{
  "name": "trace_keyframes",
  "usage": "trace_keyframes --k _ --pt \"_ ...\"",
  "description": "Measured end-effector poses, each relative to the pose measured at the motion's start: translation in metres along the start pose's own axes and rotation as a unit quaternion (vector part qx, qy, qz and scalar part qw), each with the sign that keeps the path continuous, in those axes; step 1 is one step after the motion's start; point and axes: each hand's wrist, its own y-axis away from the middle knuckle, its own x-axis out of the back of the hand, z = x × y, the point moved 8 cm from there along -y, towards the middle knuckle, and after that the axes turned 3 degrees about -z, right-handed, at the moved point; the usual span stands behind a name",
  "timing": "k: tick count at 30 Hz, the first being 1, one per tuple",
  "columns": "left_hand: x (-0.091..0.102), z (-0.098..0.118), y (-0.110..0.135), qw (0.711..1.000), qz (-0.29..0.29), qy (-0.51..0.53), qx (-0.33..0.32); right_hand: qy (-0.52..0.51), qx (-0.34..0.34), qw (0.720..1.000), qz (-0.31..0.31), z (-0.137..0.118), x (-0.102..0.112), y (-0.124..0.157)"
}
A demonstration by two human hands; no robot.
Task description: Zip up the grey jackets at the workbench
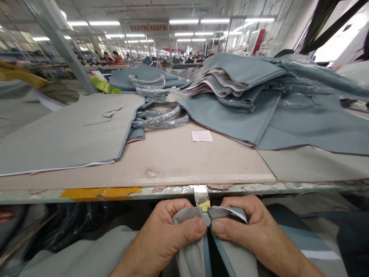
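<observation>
Tube lights [183,22] overhead; grey post [62,46] left; bright window [334,45] right.

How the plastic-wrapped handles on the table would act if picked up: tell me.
The handles would probably feel fairly stiff, since they hold smooth, rounded curves. They may be slippery, as their plastic looks glossy. Lifting one might drag or shift the others, because they lie bunched together.
</observation>
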Motion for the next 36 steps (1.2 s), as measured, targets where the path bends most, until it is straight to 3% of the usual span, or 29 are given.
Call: trace_keyframes --k 15,36 --pt "0.0018 -0.0029 -0.0008 0.998 0.036 0.029 0.03 -0.039 -0.03 0.998 -0.048 0.0048 -0.0028 0.0043" --pt "0.0014 0.0001 -0.0002 0.999 0.019 0.02 0.022 -0.057 -0.011 0.997 -0.052 0.0032 0.0 0.0046"
